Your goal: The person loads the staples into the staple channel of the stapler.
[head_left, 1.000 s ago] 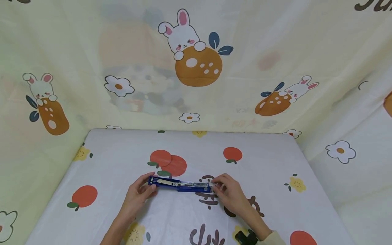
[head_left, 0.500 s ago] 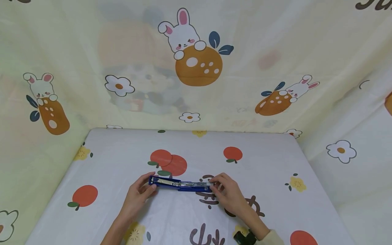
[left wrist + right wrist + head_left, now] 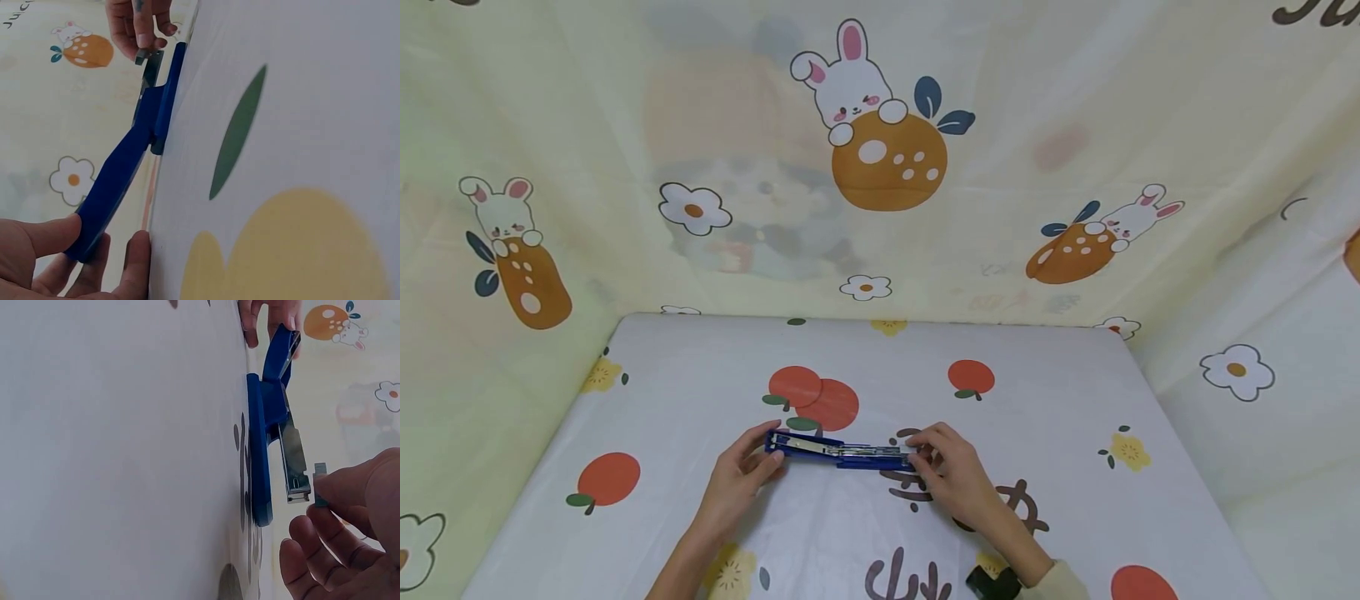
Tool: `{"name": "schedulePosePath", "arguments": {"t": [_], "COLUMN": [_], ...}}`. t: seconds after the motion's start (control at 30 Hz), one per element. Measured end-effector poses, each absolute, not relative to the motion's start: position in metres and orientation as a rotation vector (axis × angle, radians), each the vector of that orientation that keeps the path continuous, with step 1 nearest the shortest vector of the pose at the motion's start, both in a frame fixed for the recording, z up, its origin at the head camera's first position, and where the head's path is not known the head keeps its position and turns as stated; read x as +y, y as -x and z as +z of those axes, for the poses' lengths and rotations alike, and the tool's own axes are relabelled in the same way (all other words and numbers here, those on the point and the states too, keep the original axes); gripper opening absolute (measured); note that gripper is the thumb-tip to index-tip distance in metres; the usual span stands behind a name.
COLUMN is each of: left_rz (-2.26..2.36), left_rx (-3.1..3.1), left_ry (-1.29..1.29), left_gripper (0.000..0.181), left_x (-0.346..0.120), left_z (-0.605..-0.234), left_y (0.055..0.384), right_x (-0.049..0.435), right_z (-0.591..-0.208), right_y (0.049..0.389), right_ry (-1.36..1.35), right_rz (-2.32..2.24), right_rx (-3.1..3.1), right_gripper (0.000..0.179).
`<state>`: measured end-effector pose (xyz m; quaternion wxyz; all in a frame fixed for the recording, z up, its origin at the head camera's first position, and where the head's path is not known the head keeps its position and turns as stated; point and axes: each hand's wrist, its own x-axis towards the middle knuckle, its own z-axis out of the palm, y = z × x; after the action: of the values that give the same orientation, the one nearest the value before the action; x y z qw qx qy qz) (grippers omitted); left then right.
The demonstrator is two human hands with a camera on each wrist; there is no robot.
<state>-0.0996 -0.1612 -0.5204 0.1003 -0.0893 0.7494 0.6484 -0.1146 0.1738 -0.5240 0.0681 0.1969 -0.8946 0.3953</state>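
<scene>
Over stapler (image 3: 260,456), pinched strip (image 3: 320,469), clearest in wrist views

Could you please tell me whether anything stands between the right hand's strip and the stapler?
Nothing visible does: in the right wrist view, only a gap separates the small strip from the opened stapler.

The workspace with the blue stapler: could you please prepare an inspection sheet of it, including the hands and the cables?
Surface: white cloth with printed fruit and flowers.
Job's things: blue stapler, opened out, base along the cloth; small grey strip, perhaps staples, near its metal channel.
Clutter: nothing seen.
Left hand: fingers grip the stapler's raised end.
Right hand: fingers pinch the grey strip.
Cables: nothing seen.
Surroundings: pale curtain printed with rabbits, behind and at both sides; black object by the right sleeve, partly in frame.
</scene>
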Motion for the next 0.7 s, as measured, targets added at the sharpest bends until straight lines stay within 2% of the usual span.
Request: {"name": "schedulePosePath", "arguments": {"t": [0.7], "left_rz": [1.918], "left_rx": [2.214], "left_ry": [0.263], "left_gripper": [0.052], "left_x": [-0.1610], "left_z": [-0.5205], "left_y": [0.0987], "right_x": [0.1670], "right_z": [-0.5224], "right_y": [0.1147], "right_ry": [-0.534], "right_rz": [1.226], "right_rx": [-2.737], "right_gripper": [0.023]}}
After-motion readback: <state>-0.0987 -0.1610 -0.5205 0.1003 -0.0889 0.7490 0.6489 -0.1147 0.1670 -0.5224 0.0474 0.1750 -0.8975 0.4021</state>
